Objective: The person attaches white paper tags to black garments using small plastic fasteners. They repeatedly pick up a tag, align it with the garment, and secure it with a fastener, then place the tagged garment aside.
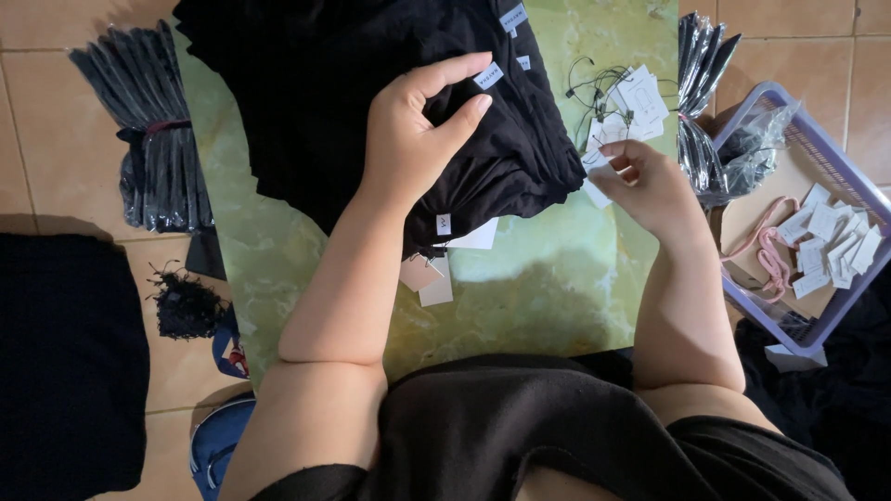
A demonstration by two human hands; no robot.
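A stack of folded black garments [371,83] lies on a low green marbled table [548,278]. My left hand [413,134] rests on the top garment and pinches the fabric beside a small white neck label [488,76]. My right hand [650,186] is at the garment's right edge, fingers closed on a white paper tag [596,190]. A loose pile of white hang tags with black strings [624,104] lies just beyond that hand. More white tags [429,278] stick out from under the stack near my left forearm.
A lilac plastic basket [840,158] at the right holds white tags, pink cord and a plastic bag. Bundles of bagged black garments lie on the tiled floor at the left [153,130] and upper right [701,65]. A black thread clump [184,304] is at the left.
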